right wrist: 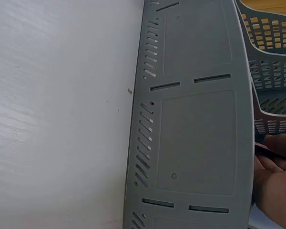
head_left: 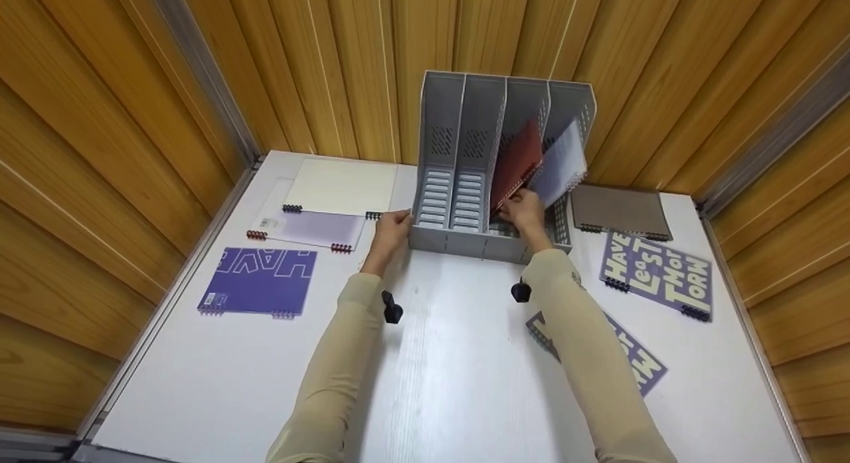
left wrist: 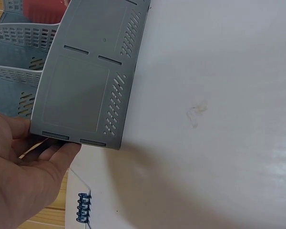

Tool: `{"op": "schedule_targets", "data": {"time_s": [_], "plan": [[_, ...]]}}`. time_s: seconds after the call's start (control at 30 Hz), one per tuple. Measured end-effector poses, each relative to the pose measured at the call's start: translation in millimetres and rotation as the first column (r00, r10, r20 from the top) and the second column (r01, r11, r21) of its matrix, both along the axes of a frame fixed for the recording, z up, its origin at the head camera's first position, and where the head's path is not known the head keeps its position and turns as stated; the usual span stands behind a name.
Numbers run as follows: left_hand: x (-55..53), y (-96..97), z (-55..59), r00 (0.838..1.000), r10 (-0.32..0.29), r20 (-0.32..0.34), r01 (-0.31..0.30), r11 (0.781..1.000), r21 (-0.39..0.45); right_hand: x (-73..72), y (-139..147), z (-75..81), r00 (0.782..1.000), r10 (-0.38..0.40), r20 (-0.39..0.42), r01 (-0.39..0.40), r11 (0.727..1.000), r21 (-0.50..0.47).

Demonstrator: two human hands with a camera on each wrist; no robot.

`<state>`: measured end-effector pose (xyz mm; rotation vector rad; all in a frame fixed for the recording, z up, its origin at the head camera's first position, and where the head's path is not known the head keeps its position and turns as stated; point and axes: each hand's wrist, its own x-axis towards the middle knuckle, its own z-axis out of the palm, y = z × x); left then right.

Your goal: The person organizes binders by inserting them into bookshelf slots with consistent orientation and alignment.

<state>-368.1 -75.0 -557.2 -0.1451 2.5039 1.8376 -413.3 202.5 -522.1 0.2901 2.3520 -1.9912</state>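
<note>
A grey file organizer (head_left: pixel 458 242) with several upright compartments stands at the back of the table. My left hand (head_left: pixel 392 232) grips its front left corner, thumb and fingers around the edge in the left wrist view. A red spiral notebook (head_left: pixel 521 159) leans in the third compartment from the left. My right hand (head_left: pixel 524 214) pinches its lower front edge; in the right wrist view the organizer's front wall (right wrist: pixel 195 143) hides most of the notebook. A pale blue-white spiral notebook (head_left: pixel 563 161) leans in the rightmost compartment, beside the red one.
On the left lie a cream notebook (head_left: pixel 342 184), a pale lilac one (head_left: pixel 319 229) and a purple one (head_left: pixel 259 283). On the right are a brown notebook (head_left: pixel 621 210) and two purple lettered ones, one (head_left: pixel 657 274) beyond the other (head_left: pixel 644 367), which my right sleeve partly covers. Wooden walls (head_left: pixel 332 64) enclose the table.
</note>
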Motion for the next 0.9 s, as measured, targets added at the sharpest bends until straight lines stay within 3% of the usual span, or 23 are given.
{"op": "schedule_targets", "data": {"time_s": [0.17, 0.37, 0.7, 0.8, 0.9], "plan": [[0.7, 1.4, -0.8, 1.000, 0.020, -0.012, -0.021, 0.999, -0.032, 20.5, 12.6, 11.2, 0.999, 0.048, -0.012, -0.049, 0.997, -0.063], [0.8, 2.7, 2.2, 1.000, 0.016, -0.007, -0.016, 0.999, -0.044, 54.3, 44.6, 24.4, 0.990, 0.102, -0.102, -0.112, 0.989, -0.099], [-1.3, 5.5, 2.9, 1.000, 0.005, -0.020, -0.006, 0.997, -0.071, 126.0, 98.1, 5.9, 0.984, 0.114, -0.140, -0.116, 0.993, -0.007], [1.2, 10.3, 2.7, 0.998, 0.018, -0.059, -0.025, 0.992, -0.122, 145.8, 110.5, -0.4, 0.990, 0.097, -0.100, -0.090, 0.993, 0.071], [10.0, 22.1, 4.4, 0.983, 0.043, -0.179, -0.087, 0.965, -0.248, 164.5, 121.3, -5.3, 0.995, 0.087, -0.041, -0.080, 0.987, 0.138]]}}
